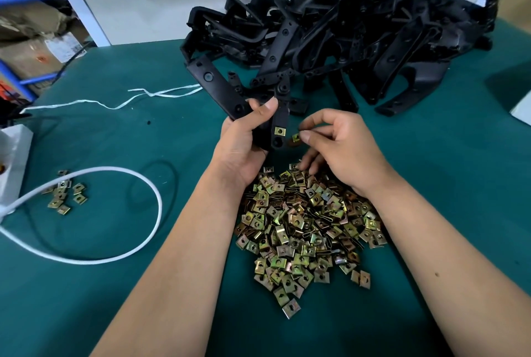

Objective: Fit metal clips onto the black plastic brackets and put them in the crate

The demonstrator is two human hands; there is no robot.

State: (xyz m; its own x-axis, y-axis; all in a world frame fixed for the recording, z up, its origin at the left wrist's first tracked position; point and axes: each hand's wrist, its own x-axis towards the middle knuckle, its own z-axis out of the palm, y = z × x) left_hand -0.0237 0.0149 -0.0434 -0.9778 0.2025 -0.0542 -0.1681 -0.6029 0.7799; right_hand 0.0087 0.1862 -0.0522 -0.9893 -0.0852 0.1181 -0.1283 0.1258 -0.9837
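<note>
Two hands work above the clip pile (307,230) on the green surface (143,132): left hand (247,138) grips a black bracket (218,89), right hand (339,146) fingers pinch one metal clip (296,138) beside it.

No legible text anywhere

Head view, downward (close over table (86,141))
</note>
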